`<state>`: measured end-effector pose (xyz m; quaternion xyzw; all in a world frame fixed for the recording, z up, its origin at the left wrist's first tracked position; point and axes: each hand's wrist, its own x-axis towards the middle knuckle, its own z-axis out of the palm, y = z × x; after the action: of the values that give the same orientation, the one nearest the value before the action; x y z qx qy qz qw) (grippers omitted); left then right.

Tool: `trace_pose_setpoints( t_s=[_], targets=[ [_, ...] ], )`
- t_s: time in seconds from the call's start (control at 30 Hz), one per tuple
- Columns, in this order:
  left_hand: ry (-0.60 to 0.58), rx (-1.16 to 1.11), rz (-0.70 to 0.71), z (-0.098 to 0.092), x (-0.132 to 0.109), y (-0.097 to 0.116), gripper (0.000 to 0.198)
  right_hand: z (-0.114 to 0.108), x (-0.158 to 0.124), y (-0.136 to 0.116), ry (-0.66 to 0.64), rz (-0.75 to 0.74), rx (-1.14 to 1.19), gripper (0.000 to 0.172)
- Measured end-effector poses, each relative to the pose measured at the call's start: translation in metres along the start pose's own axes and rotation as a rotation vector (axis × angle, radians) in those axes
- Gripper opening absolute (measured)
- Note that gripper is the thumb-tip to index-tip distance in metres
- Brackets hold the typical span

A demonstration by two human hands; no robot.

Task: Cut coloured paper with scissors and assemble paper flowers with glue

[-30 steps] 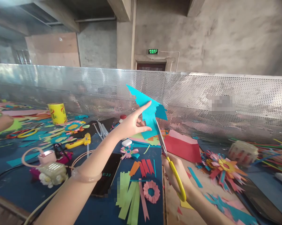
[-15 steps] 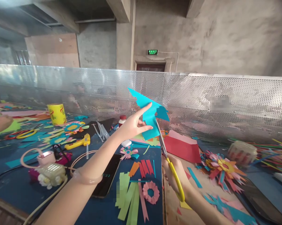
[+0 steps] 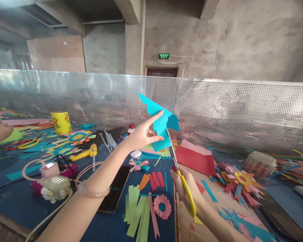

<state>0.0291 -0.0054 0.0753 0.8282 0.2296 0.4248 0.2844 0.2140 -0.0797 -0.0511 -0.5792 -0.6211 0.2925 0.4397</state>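
Note:
In the head view my left hand [image 3: 145,132] pinches a jagged-edged sheet of blue paper [image 3: 158,114] up above the table, one finger stretched along its face. My right hand [image 3: 185,185] is closed around the yellow handles of a pair of scissors [image 3: 173,156]. The blades point up and meet the right edge of the paper, nearly closed. Below the hands lie a pink paper flower ring [image 3: 162,207] with a blue centre, green paper strips [image 3: 138,215] and red notched strips [image 3: 157,181].
A phone [image 3: 115,193] lies under my left forearm. To the left are a yellow glue gun [image 3: 86,153], a power plug with cables [image 3: 54,188] and a yellow tape roll [image 3: 61,123]. A perforated metal screen [image 3: 103,101] runs behind. Another person's hand [image 3: 0,134] is at far left.
The blue paper and the scissors have shifted very slightly to the left. Both hands keep the same hold.

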Motion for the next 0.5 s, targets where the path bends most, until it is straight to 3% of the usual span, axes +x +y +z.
trace_pose_setpoints(
  t_s=[0.27, 0.5],
  targets=[
    [-0.017, 0.083, 0.004, 0.000, 0.000, 0.001, 0.083, 0.004, 0.003, 0.009, -0.005, -0.033, 0.016, 0.020],
    [-0.012, 0.084, 0.014, 0.001, -0.001, 0.001, 0.084, 0.003, -0.001, -0.004, 0.012, -0.010, -0.005, 0.021]
  ],
)
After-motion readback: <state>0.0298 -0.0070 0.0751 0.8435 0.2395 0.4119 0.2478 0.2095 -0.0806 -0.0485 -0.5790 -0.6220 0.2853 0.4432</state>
